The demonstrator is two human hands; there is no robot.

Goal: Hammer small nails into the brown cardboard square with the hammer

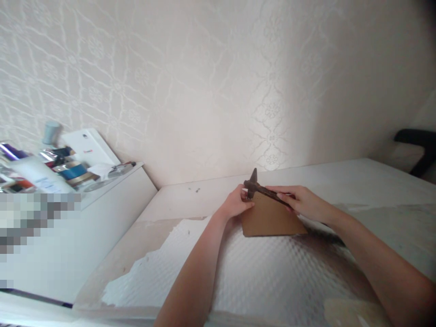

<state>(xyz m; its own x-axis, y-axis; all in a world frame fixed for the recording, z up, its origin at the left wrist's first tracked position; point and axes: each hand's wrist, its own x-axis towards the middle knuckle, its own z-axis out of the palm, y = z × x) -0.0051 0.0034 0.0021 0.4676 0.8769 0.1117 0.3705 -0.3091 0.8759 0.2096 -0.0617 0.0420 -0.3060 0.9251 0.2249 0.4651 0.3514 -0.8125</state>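
Note:
My right hand [303,201] is wrapped round the dark, worn handle of a hammer [267,191]. The hammer's head lies at the upper left corner of a flat brown board [269,218], which looks like cardboard or thin fibreboard. At that same corner my left hand [236,203] grips the board's left edge, its thumb over the face. The hammer head sits close beside the left fingers and partly covers them. Whether a small piece is also pinched there cannot be made out. Behind the hammer and right hand, the board's upper edge is hidden.
Beneath the board is a white tabletop [190,200] with a silvery quilted sheet [259,281] over its front part. To the left, a white cabinet [112,236] bears a white box [88,145] and several bottles and tubes. A dark chair part [417,138] stands at right.

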